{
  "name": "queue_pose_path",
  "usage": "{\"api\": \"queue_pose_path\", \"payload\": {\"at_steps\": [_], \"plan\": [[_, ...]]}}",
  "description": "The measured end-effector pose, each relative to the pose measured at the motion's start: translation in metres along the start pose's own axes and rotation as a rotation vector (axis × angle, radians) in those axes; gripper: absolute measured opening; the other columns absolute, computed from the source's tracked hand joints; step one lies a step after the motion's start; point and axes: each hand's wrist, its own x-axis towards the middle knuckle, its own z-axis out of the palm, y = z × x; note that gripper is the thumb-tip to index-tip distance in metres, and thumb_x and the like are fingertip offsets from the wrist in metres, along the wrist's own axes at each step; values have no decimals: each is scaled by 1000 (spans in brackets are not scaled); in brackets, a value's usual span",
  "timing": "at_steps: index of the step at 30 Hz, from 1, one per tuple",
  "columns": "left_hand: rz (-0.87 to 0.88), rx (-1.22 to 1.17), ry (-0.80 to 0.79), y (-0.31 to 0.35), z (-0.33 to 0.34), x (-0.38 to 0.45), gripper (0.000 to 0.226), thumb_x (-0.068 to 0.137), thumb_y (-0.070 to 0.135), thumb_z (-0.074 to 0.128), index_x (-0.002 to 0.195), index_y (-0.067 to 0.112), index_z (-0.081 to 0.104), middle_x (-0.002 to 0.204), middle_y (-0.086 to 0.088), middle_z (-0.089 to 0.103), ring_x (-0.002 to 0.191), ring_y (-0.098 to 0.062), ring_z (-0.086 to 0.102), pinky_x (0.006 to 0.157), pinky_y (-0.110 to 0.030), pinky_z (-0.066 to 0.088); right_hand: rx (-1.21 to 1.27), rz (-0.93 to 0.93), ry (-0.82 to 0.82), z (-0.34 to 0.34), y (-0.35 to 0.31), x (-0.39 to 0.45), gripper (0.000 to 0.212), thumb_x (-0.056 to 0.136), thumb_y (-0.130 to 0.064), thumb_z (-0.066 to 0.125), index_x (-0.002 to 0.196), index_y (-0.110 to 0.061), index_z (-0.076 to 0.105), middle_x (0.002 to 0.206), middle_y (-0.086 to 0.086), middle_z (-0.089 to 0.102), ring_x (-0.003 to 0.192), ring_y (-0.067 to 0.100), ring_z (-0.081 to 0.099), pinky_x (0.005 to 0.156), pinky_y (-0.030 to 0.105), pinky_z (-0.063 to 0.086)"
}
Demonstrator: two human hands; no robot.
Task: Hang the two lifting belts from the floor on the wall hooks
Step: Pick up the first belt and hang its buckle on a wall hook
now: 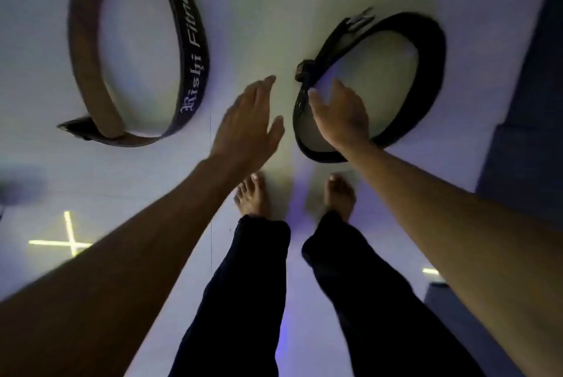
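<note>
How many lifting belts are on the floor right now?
2. The lettered belt lies upper left; the black belt lies right, under the right hand.

Two looped belts on floor (249, 11): lettered belt (189, 50) upper left, black belt (426, 72) centre right. Left hand (246, 123) open between them; right hand (341, 114) open over black belt.

1. The floor (259, 11) is pale and shiny.
2. A lettered belt (189, 50) lies at 11 o'clock.
3. A black belt (426, 72) lies at 1 o'clock.
4. Two bare feet (253, 197) stand at the middle.
</note>
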Motion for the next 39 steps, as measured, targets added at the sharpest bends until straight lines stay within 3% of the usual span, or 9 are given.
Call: {"api": "queue_pose_path", "payload": {"at_steps": [10, 16, 19, 23, 26, 29, 33, 36, 39], "plan": [[-174, -142, -71, -25, 23, 35, 73, 98, 18, 53, 159, 11, 12, 156, -17, 39, 136, -34, 49, 110, -48, 43, 230, 320, 62, 53, 1, 53, 27, 85, -26, 61, 105, -9, 67, 108, 11, 71, 101, 30, 67, 84, 34, 54], [-468, -430, -99, 8, -28, 29, 63, 102, 29, 50, 157, 13, 23, 156, -13, 43, 140, -28, 47, 114, -42, 39, 270, 328, -30, -15, 3, 15, 11, 83, -19, 65, 80, -10, 70, 70, 1, 66, 62, 18, 64, 47, 19, 42], [-529, -499, -137, 35, -62, 23, 55, 104, 36, 43, 154, 12, 36, 156, -11, 45, 141, -25, 45, 115, -37, 35, 299, 271, -130, -60, -1, -21, 7, 80, -18, 69, 79, -11, 68, 77, 5, 73, 73, 23, 71, 65, 35, 60], [-519, -513, -137, 67, -109, 11, 61, 104, 47, 41, 146, 3, 47, 153, -17, 49, 142, -30, 46, 118, -43, 34, 366, 132, -223, -132, -16, -79, 18, 84, -10, 71, 101, -15, 65, 94, 4, 74, 83, 18, 70, 73, 29, 54], [-560, -736, -127, 102, -158, -8, 59, 99, 58, 44, 116, 6, 66, 127, -13, 67, 117, -25, 62, 110, -48, 44, 370, 4, -257, -196, -37, -114, 18, 84, -6, 68, 99, -15, 63, 91, 4, 76, 81, 19, 73, 75, 36, 60], [-554, -1072, -128, 149, -215, -28, 47, 100, 53, 47, 115, 14, 67, 120, -7, 71, 111, -21, 66, 102, -38, 51, 382, -116, -257, -263, -66, -137, 27, 85, 0, 67, 109, -11, 64, 99, 8, 75, 87, 18, 72, 80, 36, 59], [-376, -1259, -20, 212, -305, -63, 41, 103, 43, 50, 125, 12, 64, 116, -7, 70, 107, -22, 65, 91, -33, 54, 361, -226, -202, -356, -106, -168, 33, 85, 0, 68, 117, -6, 63, 107, 9, 74, 95, 17, 70, 87, 36, 58], [-263, -1212, 4, 251, -377, -86, 43, 104, 37, 48, 131, 7, 62, 129, -13, 68, 109, -22, 66, 90, -29, 56, 370, -303, -152, -418, -132, -194, 32, 85, -2, 69, 115, -10, 64, 106, 6, 75, 98, 16, 71, 91, 45, 57], [-134, -1114, 45, 290, -453, -120, 41, 104, 40, 49, 122, 8, 67, 116, -7, 73, 98, -16, 70, 81, -24, 57, 423, -388, -94, -482, -166, -227, 30, 85, 1, 68, 112, -11, 65, 102, 3, 75, 97, 13, 71, 92, 45, 57]]}}
